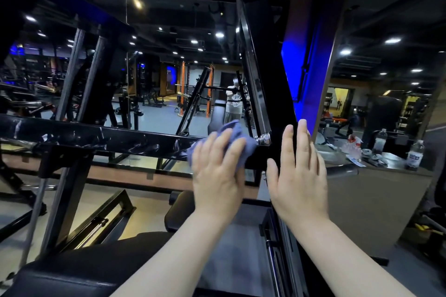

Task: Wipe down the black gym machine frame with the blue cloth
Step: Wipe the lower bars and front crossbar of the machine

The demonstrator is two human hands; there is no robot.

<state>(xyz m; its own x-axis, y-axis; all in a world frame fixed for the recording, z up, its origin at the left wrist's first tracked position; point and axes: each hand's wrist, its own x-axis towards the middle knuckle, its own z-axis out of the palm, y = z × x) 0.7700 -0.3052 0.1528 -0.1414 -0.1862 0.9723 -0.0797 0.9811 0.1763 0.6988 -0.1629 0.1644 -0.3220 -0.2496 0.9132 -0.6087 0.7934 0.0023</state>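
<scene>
- Wiping is the step in hand: the left hand [217,171] lies over the blue cloth [235,131], fingers laid nearly straight, pressing it onto the black gym machine frame [67,188] where the horizontal bar [96,136] meets the slanted upright [263,60]; the hand is blurred, which suggests a stroke.
- The right hand [299,176] is flat, fingers straight and close together, palm toward the upright just right of the cloth; it holds nothing (whether it bears on the metal or only hovers cannot be told).
- The cloth is bunched, mostly under the left palm; its upper fold shows just beside a chrome bolt [264,139] at the joint.
- Pale streaks run along the horizontal bar to the left; damp marks or reflections, it is hard to say; judging by them, this bar is likely the part being done and the upright is not yet wiped.
- The next move probably calls for a flat palm working the cloth round the bolt and into the corner, then up the upright; the fold could snag on the bolt head, so a light pass seems wise.
- Well off to the right, water bottles [415,155] stand on a table [395,161]; a black padded seat [72,270] sits below.
</scene>
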